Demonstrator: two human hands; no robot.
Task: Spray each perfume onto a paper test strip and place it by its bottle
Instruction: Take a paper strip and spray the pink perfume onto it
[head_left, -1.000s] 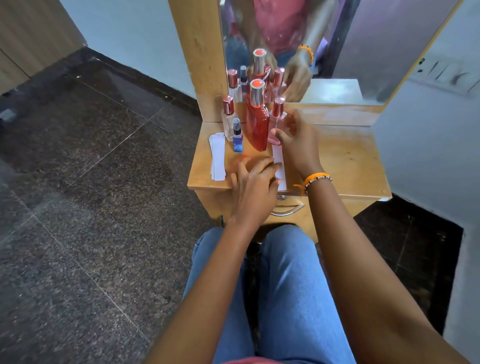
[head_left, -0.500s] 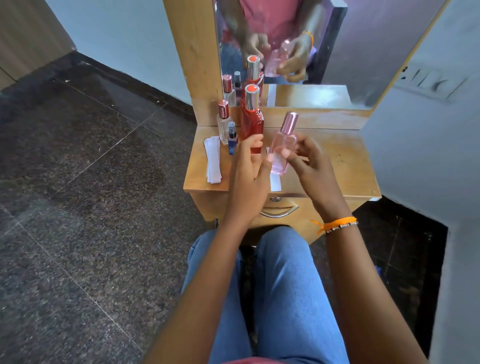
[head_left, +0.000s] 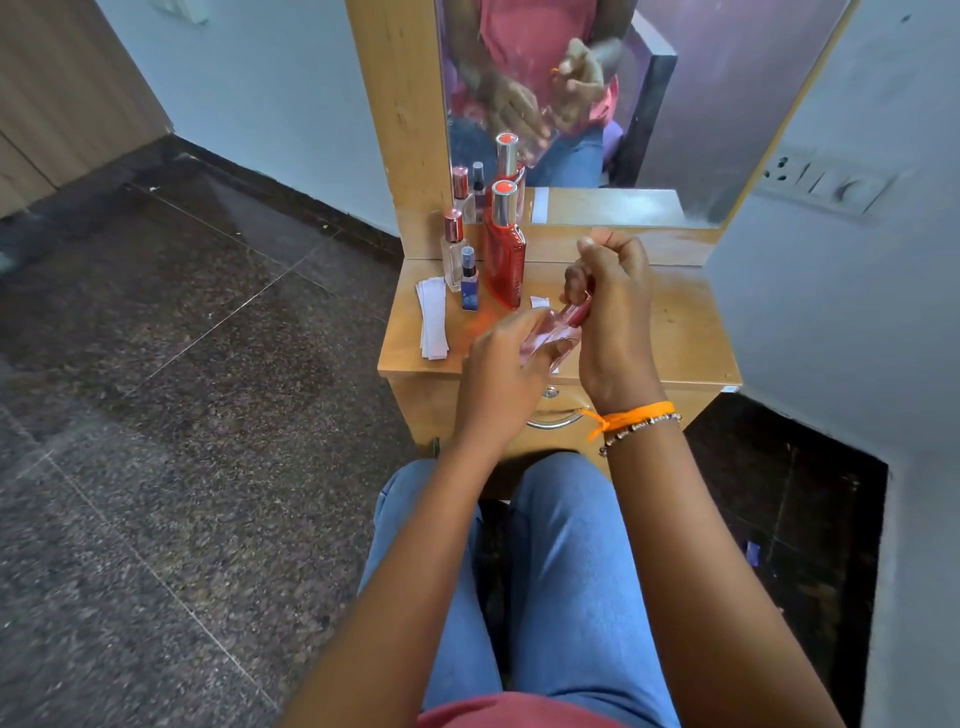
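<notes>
Pink perfume bottle (head_left: 550, 340) — held tilted above the front edge of the worktop (head_left: 675, 332), its base in the left hand (head_left: 501, 376) and its cap end (head_left: 581, 312) pointing up and away. The left grip is wrapped around the glass body; the right hand (head_left: 613, 312) has a narrow grip pinched on the cap. We judge the step in hand to be uncapping before the spray.

To do it well, we hold the body steady with the left hand and draw the cap straight off along the bottle's axis, not sideways. The glass looks smooth and may slip, so we keep the bottle over the worktop, not over the lap.

Just beyond the hands, one paper strip (head_left: 540, 301) lies on the worktop, mostly hidden by them. To the left lies a stack of unused strips (head_left: 434, 325), clear of the bottles.

Farther back stand three bottles close together — a small blue bottle (head_left: 468, 286), a tall red bottle (head_left: 504, 265) and a clear bottle (head_left: 453, 249) with a reddish cap. They crowd the left rear corner, so the hands could knock them when reaching for a strip. Behind them is the mirror (head_left: 675, 104).
</notes>
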